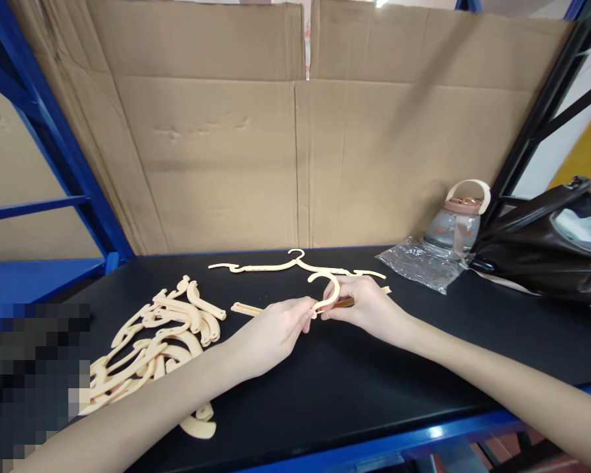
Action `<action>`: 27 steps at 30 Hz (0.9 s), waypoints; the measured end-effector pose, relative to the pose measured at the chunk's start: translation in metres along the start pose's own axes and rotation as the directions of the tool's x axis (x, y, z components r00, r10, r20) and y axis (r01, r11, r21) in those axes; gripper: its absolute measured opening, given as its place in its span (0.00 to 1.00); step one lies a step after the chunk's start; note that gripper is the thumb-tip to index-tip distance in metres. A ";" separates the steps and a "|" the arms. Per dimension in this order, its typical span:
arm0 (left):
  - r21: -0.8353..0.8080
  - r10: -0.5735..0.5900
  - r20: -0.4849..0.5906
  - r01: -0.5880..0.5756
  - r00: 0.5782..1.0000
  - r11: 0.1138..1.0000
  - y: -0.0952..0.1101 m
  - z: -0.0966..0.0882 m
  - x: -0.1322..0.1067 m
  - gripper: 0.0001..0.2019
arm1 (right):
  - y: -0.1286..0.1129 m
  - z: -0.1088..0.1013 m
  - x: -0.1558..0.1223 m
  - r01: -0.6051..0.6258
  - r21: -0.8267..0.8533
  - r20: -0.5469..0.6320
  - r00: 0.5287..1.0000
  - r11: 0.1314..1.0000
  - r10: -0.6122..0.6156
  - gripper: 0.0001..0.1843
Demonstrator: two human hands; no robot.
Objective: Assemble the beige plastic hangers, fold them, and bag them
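Note:
My left hand (276,328) and my right hand (367,305) meet over the black tabletop (354,374), both pinched on a cream plastic hanger (325,289). Its hook curls up between my fingers. The left arm of this hanger (246,308) lies on the table toward the left, and the right end pokes out past my right hand. Behind my hands lies a complete cream hanger (295,265), flat on the table. A pile of loose cream hanger parts (157,341) lies to the left of my left forearm.
A tall cardboard sheet (295,131) stands along the back. Blue shelf posts (54,144) rise at left. At right sit a clear plastic bag (418,263), a clear jug with a cream handle (456,223) and a black bag (546,249).

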State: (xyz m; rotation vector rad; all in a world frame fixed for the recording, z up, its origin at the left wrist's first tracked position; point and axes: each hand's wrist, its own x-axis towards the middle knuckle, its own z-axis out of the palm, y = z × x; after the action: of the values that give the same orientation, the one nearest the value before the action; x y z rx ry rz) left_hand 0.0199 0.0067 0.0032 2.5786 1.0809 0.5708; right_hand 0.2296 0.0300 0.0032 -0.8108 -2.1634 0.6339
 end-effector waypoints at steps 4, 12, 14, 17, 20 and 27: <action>0.033 0.055 -0.001 -0.055 0.999 0.998 -0.003 0.002 0.000 0.11 | 0.001 -0.001 -0.001 0.000 -0.013 0.016 1.000 1.000 0.000 0.04; 0.028 0.041 0.033 -0.042 0.999 0.999 -0.001 0.000 -0.001 0.12 | 0.007 -0.001 0.005 -0.075 0.081 0.069 0.995 0.994 0.070 0.11; 0.050 0.026 0.034 -0.028 0.999 0.998 0.001 -0.002 0.000 0.12 | 0.008 -0.001 0.005 -0.093 0.080 0.066 0.994 0.993 0.088 0.10; 0.038 0.027 0.021 -0.027 0.999 0.999 0.003 -0.003 0.000 0.14 | 0.009 -0.001 0.004 -0.092 0.069 0.068 0.994 0.993 0.088 0.07; 0.026 0.032 0.020 -0.033 0.999 0.999 0.001 -0.002 0.000 0.14 | 0.010 0.000 0.003 -0.078 0.102 0.072 0.995 0.992 0.071 0.08; 0.017 0.032 0.031 -0.033 0.999 0.999 -0.003 0.002 0.002 0.14 | 0.010 0.003 0.002 -0.019 0.002 0.057 0.998 1.000 0.018 0.08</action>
State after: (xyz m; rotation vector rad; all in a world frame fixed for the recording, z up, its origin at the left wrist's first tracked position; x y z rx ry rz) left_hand 0.0202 0.0099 0.0007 2.6159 1.0405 0.5300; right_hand 0.2299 0.0376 -0.0044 -0.8214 -2.2084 0.6766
